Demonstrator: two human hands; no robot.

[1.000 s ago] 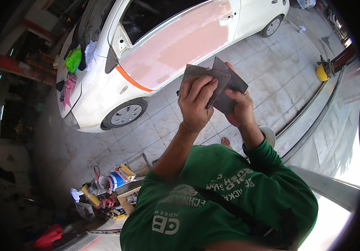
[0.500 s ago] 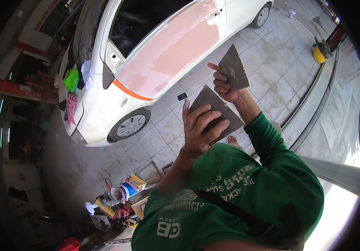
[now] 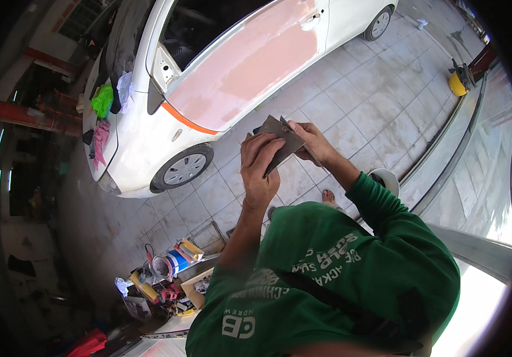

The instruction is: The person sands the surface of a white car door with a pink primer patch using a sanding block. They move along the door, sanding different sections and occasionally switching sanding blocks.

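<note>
My left hand (image 3: 259,168) is closed round a thin, square, grey-brown plate (image 3: 284,150) that looks like a putty spreader. In my right hand (image 3: 315,143) is a second plate (image 3: 311,156) of the same kind, turned nearly edge-on. The two plates meet or overlap near their upper corners, and a lump of residue shows there. Whether they touch along their length is hard to make out. Both are held up in front of me, above the tiled floor (image 3: 351,143).
A white car (image 3: 131,149) stands ahead, its door covered with a pinkish filler patch (image 3: 262,65). Cloths (image 3: 101,143) lie on its front. A cluttered bench (image 3: 178,297) with a blue-and-white can (image 3: 177,262) is at lower left. A white bucket (image 3: 385,179) stands right; a yellow container (image 3: 457,84) is farther off.
The plates were apart with their faces showing; now they are brought together. My right hand came down and left, turning its plate edge-on. My left hand shifted left and tilted its plate.
</note>
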